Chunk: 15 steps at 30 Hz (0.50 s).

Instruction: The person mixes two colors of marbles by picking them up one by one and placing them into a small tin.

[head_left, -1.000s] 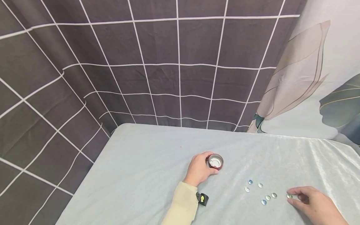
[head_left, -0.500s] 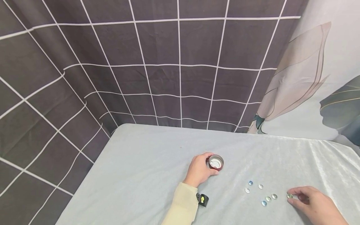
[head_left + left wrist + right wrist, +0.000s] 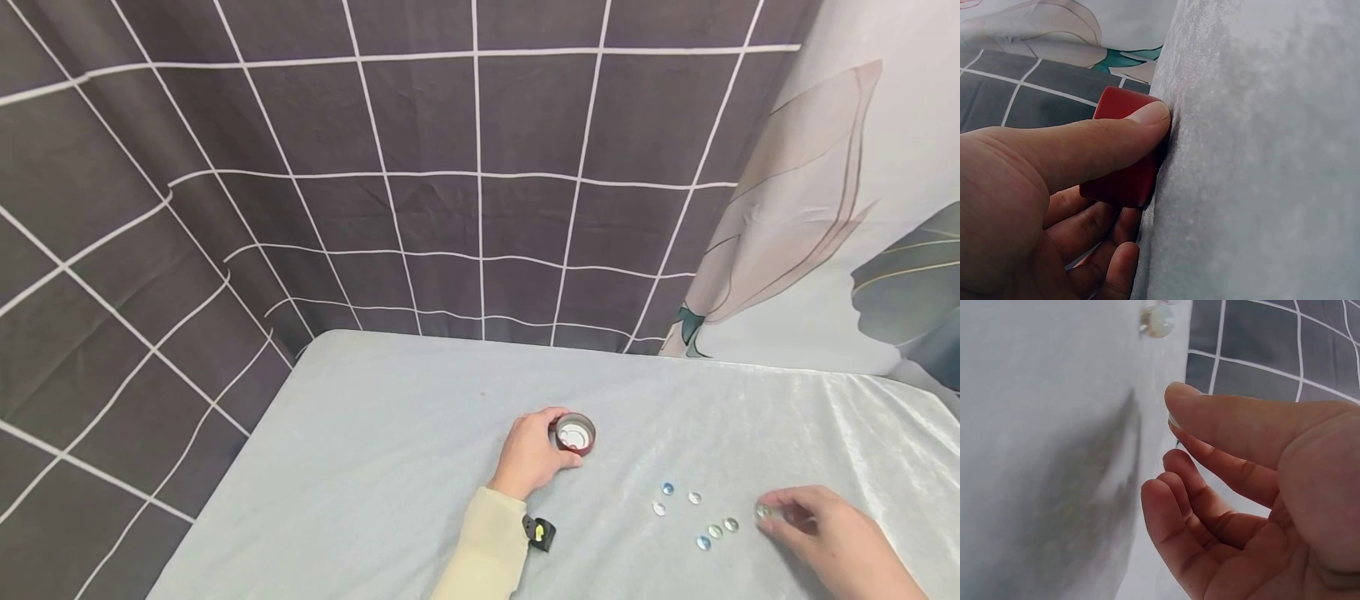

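Note:
My left hand (image 3: 528, 452) grips a short, round red container (image 3: 588, 445) from its left side. The container stands open side up on the cloth, showing a grey inner wall and a pale bottom. In the left wrist view the thumb lies across its smooth red side (image 3: 1124, 184). Over to the right, my right hand (image 3: 843, 537) pinches a small greenish clear glass bead (image 3: 762, 510) between thumb and forefinger. The right wrist view shows only a sliver of that bead (image 3: 1174, 420), with the other fingers loosely curled below and a shadow on the cloth beside them.
Several flat glass beads lie between the hands, among them a blue one (image 3: 667, 488), a clear one (image 3: 694, 497) and a green one (image 3: 715, 531). A pale velvety cloth (image 3: 390, 450) covers the table. Dark gridded curtains (image 3: 420, 208) hang behind and left.
My right hand has shifted slightly up and to the left in the head view, carrying the pinched glass bead along. The left hand and the red container stay in place.

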Motion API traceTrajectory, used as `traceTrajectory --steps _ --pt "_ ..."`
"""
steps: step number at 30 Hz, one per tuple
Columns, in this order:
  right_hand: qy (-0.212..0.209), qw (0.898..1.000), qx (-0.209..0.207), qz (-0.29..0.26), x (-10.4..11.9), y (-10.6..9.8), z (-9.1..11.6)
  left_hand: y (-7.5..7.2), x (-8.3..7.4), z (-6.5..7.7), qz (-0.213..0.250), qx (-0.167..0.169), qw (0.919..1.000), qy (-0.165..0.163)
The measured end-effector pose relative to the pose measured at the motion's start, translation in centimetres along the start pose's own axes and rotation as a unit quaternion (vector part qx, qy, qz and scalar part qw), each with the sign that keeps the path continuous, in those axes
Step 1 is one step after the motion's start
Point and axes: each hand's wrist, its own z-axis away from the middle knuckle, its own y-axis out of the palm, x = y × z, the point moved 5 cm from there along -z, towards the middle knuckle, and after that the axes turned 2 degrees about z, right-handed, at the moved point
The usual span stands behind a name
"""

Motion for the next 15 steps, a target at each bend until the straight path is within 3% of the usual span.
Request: traceTrajectory --steps 15 --pt "-0.047 0.998 -0.035 -0.013 2.4 -0.4 -1.5 0.0 0.1 0.0 -0.006 0.001 1.0 -0.001"
